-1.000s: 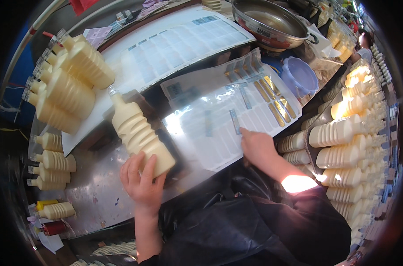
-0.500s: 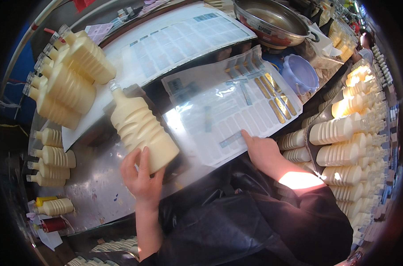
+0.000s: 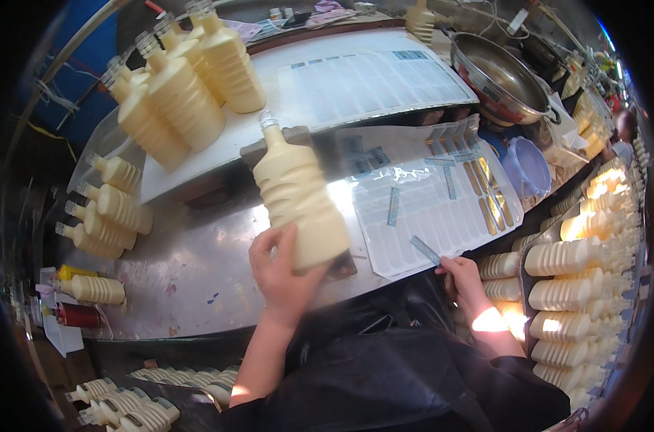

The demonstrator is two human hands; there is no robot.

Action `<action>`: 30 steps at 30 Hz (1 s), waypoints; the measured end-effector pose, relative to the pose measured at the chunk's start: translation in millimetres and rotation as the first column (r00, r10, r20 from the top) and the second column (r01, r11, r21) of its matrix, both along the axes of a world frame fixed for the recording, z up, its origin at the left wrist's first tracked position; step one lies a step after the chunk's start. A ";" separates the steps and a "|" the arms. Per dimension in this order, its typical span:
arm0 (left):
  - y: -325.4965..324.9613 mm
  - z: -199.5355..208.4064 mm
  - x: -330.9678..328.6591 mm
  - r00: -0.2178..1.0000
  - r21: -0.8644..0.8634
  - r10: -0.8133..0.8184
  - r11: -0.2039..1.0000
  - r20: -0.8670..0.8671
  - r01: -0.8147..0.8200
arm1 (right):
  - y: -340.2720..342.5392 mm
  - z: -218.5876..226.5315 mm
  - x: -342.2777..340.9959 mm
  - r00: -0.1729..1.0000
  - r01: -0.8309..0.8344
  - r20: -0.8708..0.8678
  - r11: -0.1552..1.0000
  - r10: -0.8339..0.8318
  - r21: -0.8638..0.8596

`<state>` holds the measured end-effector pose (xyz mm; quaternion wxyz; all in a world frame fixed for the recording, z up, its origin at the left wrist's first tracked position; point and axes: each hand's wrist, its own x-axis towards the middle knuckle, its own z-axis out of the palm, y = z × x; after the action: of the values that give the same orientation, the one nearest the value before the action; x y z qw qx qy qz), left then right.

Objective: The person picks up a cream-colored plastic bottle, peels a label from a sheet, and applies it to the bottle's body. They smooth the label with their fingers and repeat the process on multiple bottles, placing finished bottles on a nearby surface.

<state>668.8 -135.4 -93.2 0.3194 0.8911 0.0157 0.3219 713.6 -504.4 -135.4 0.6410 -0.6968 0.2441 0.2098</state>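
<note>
My left hand [image 3: 282,277] is closed around the lower part of a cream ribbed bottle [image 3: 298,191] with a clear neck. The bottle leans back, its neck toward the far side of the metal table. To its right lies a label sheet [image 3: 381,241] with a glossy backing, bearing gold strips [image 3: 487,194] and a few loose bluish strips [image 3: 449,183]. At the sheet's near edge, my right hand [image 3: 462,279] pinches one end of a narrow bluish strip label [image 3: 425,250]. That strip slants over the sheet; whether its far end still touches is unclear.
Several cream bottles [image 3: 187,97] stand at the far left, and others lie at the table's left edge near a red thread spool [image 3: 79,315]. A raised white board [image 3: 280,101] holds another label sheet. A wide metal pan [image 3: 500,65], a lavender basin [image 3: 526,167] and stacked bottles [image 3: 561,295] are at the right.
My right hand has gone from a fingertip on the strip to pinching its end, drawing it toward the sheet's near edge. My left hand keeps hold of the bottle. The whole view has shifted.
</note>
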 end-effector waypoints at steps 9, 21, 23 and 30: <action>4.6 17.3 41.9 0.981 -0.857 -0.169 0.516 -0.098 0.004 | 57.5 72.2 39.1 0.775 -0.337 0.275 0.740 0.570 -0.582; 16.2 19.8 44.1 0.961 -0.689 -0.043 0.706 -0.273 -0.164 | 265.9 191.3 151.1 0.480 -0.761 0.505 0.627 0.717 -0.166; 22.3 33.5 50.6 0.977 -0.799 -0.083 0.591 -0.199 -0.112 | 263.2 165.8 166.2 0.528 -0.731 0.445 0.654 0.724 -0.196; 50.8 30.3 93.2 0.987 -0.863 -0.090 0.500 -0.130 -0.068 | 246.8 129.7 176.6 0.639 -0.702 0.386 0.709 0.665 -0.060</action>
<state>761.9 -84.6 -62.8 0.7217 0.6344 0.1941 0.1974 890.2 -257.7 -5.7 0.5807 -0.7322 -0.1770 0.3087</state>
